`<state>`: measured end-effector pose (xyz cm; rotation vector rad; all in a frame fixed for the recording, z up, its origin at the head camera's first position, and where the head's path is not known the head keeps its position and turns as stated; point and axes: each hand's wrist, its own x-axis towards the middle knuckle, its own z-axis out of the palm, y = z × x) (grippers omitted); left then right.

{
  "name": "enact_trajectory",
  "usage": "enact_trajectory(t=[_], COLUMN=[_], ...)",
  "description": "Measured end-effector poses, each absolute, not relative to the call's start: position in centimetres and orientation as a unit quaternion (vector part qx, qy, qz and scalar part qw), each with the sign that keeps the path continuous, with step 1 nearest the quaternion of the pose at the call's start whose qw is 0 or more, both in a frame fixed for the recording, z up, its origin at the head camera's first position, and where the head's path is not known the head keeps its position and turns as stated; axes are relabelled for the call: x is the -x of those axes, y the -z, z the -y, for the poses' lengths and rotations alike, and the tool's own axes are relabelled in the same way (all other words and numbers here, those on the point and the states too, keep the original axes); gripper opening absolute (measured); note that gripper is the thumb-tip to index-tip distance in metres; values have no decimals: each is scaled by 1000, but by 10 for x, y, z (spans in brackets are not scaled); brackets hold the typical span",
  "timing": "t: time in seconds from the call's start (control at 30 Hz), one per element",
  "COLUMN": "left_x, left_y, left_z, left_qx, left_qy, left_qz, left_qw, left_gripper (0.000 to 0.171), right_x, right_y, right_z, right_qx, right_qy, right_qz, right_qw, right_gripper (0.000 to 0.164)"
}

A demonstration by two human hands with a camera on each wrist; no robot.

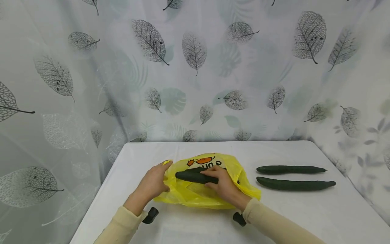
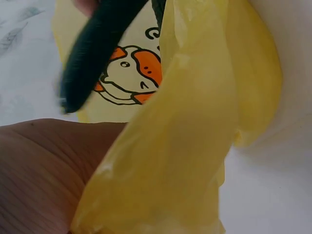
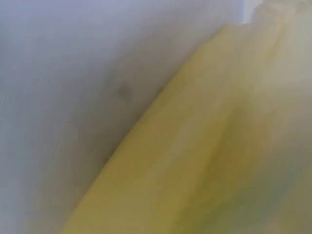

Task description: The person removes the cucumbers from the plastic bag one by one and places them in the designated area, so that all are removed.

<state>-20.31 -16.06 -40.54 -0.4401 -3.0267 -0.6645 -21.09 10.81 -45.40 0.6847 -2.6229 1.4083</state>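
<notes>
My right hand (image 1: pixel 223 183) grips a dark green cucumber (image 1: pixel 192 176) by its right part, with the fingers over it and the thumb on the near side. This cucumber lies across the mouth of a yellow plastic bag (image 1: pixel 198 200), its free end pointing left. Just behind it, part of another cucumber (image 1: pixel 198 169) shows in the bag. My left hand (image 1: pixel 153 182) holds the bag's left edge; yellow plastic shows at a fingertip. In the left wrist view the held cucumber (image 2: pixel 92 56) hangs before the bag's cartoon print. Yellow plastic (image 3: pixel 165 161) fills much of the right wrist view.
Two more cucumbers lie side by side on the right of the white table (image 1: pixel 304 217), a straight far one (image 1: pixel 290 169) and a thicker near one (image 1: pixel 295 184). Behind the table hangs a leaf-patterned curtain (image 1: pixel 210 81). Black straps (image 1: pixel 150 215) show at the wrists.
</notes>
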Motion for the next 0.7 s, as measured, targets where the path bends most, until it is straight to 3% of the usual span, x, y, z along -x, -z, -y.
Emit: enact_trajectory(t=[0.7], left_x=[201], left_y=[402], left_z=[157], left_qx=[140], left_qy=[211], left_qz=[967], left_qw=[2], left_gripper=[95], right_x=[183], right_y=[378], right_z=[-115], right_qx=[-207], right_qy=[-699], right_qz=[681], right_qw=[-66], right_gripper=[49])
